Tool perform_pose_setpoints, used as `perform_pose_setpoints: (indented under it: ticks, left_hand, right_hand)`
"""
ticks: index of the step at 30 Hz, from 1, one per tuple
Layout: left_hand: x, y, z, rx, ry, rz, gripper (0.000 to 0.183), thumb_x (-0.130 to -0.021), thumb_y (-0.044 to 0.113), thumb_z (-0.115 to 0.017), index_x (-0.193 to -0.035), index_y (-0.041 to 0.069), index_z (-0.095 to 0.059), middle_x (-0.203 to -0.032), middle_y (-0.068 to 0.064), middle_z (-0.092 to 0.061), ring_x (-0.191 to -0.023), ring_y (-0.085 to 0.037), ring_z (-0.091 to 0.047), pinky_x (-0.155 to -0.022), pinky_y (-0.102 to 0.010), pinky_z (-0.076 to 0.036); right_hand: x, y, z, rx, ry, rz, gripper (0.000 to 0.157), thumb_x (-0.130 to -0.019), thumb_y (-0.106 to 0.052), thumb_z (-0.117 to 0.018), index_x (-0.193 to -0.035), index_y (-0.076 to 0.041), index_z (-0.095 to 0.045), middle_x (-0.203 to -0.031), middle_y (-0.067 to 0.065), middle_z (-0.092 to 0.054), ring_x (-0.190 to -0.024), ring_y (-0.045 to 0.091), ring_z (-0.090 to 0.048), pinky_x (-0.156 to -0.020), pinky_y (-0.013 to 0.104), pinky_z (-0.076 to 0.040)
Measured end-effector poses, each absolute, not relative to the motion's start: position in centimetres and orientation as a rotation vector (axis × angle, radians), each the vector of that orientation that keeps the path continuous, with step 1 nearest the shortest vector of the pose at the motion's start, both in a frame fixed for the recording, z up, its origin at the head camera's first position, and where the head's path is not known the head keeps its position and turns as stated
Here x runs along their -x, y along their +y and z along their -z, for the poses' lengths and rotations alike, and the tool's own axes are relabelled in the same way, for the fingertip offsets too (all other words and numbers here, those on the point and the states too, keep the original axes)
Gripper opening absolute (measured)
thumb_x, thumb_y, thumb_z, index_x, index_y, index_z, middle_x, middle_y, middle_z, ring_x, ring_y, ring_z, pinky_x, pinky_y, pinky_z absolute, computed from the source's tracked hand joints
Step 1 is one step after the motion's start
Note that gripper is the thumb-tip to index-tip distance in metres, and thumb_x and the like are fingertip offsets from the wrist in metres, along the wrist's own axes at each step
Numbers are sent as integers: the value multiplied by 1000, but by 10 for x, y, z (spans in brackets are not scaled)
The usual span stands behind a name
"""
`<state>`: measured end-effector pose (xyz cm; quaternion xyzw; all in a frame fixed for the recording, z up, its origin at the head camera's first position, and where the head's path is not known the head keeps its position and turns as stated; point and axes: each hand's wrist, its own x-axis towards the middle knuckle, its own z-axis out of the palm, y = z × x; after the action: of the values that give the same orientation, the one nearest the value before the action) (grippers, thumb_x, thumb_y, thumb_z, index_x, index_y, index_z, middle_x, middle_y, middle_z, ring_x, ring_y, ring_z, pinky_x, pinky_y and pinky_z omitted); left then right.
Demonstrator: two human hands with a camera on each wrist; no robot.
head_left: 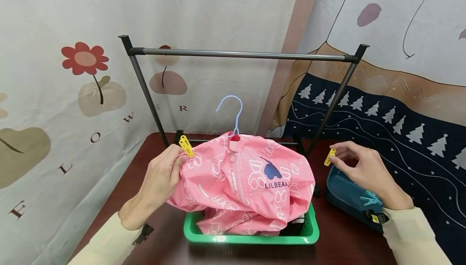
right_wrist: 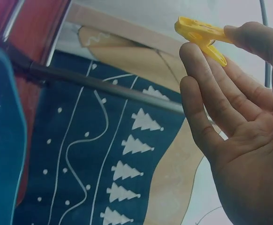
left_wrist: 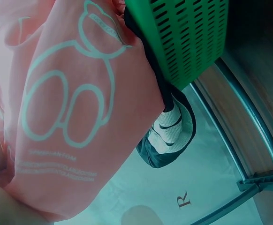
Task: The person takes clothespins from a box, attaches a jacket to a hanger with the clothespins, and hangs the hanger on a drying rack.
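Observation:
A pink child's jacket (head_left: 233, 172) with white bear outlines hangs on a light-blue hanger (head_left: 237, 115), its lower part drooping into a green basket (head_left: 251, 239). My left hand (head_left: 160, 178) grips the jacket's shoulder at the left. Clipped there, right by my fingertips, is a yellow clothespin (head_left: 186, 146). Out to the right, my right hand (head_left: 364, 172) pinches a second yellow clothespin (right_wrist: 202, 35) between thumb and fingers, apart from the jacket. The left wrist view shows the jacket's fabric (left_wrist: 71, 103) filling much of the picture, with the left fingers partly cut off.
Behind the basket stands a dark metal clothes rack (head_left: 240, 54) with a bare top bar. A blue container (head_left: 346, 194) with a light-blue clothespin on it sits under the right hand. Dark and white clothing (left_wrist: 169, 131) shows beside the basket. Printed cloth hangs behind the reddish-brown table (head_left: 164, 232).

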<state>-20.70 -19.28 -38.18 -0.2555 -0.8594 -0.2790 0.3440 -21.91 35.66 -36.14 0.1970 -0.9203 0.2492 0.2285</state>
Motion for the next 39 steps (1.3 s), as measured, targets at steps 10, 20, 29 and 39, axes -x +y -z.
perform_pose_setpoints:
  ticks: [10, 20, 29, 39]
  left_hand:
    - [206, -193, 383, 662, -2227, 728, 15, -96, 7, -78, -105, 8, -67, -96, -2, -64, -82, -7, -56, -77, -5, -48]
    - [207, -193, 383, 667, -2223, 729, 15, -96, 6, -78, -105, 8, -67, -95, -2, -64, -82, -7, -55, -76, -6, -48]
    - [208, -193, 382, 673, -2218, 738, 15, -96, 6, -78, -105, 7, -67, -95, -2, -64, -82, -7, -56, -76, -5, -48]
    - [207, -193, 382, 672, -2222, 741, 14, -96, 6, -78, -105, 7, -67, -95, -2, -63, -81, -6, -55, -76, -6, -48]
  right_hand:
    - [225, 335, 357, -575, -2407, -781, 36, -91, -7, -85, -124, -13, -73, -102, -5, -78, -86, -8, -66, -79, 5, -53]
    - [225, 318, 352, -567, -2301, -923, 42, -90, 2, -84, -127, -12, -71, -108, 3, -79, -93, -7, -69, -86, 4, -52]
    - [224, 299, 342, -571, -2236, -1090, 39, -90, 6, -82, -124, -9, -72, -115, 5, -77, -97, 0, -73, -92, 9, -54]
    - [227, 276, 327, -620, -2192, -1215, 30, -92, 7, -79, -118, -6, -75, -117, 9, -78, -98, 5, -77, -90, 16, -59]
